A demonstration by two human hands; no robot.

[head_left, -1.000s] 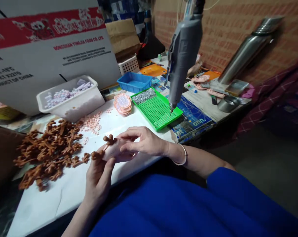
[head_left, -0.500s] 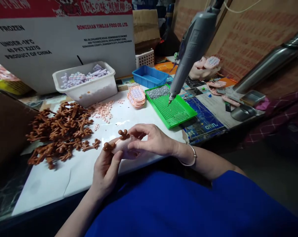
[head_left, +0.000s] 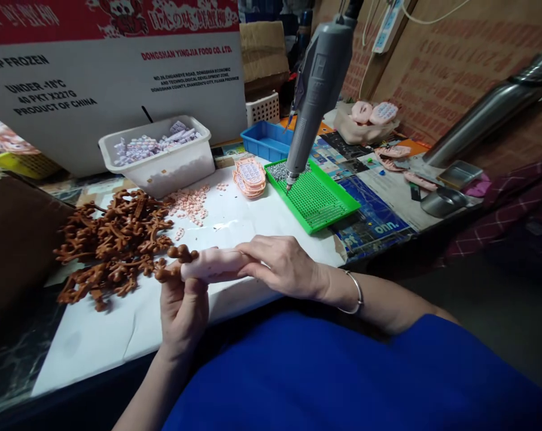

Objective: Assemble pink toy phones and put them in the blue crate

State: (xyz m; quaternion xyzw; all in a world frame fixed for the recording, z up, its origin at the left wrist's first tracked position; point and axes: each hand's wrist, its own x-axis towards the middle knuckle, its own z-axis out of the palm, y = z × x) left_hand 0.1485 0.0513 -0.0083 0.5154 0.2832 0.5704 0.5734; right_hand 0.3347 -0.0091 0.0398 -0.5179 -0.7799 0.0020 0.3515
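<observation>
Pink plastic piece [head_left: 212,263] with brown antlers [head_left: 174,263] lies gripped between both hands, left hand [head_left: 183,311] at its 8 o'clock, right hand [head_left: 282,266] at 3. Brown antler pile [head_left: 112,242] sits on the table [head_left: 235,221] at 10 o'clock.

The pink piece [head_left: 212,264] now lies level between both hands, its brown antlers [head_left: 174,263] swung leftward.

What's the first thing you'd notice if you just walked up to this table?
Probably the big grey power tool hanging over the green tray at the back. Then the heap of brown antler pieces on the left, and the left hand and right hand holding a pink toy piece up front.
</observation>
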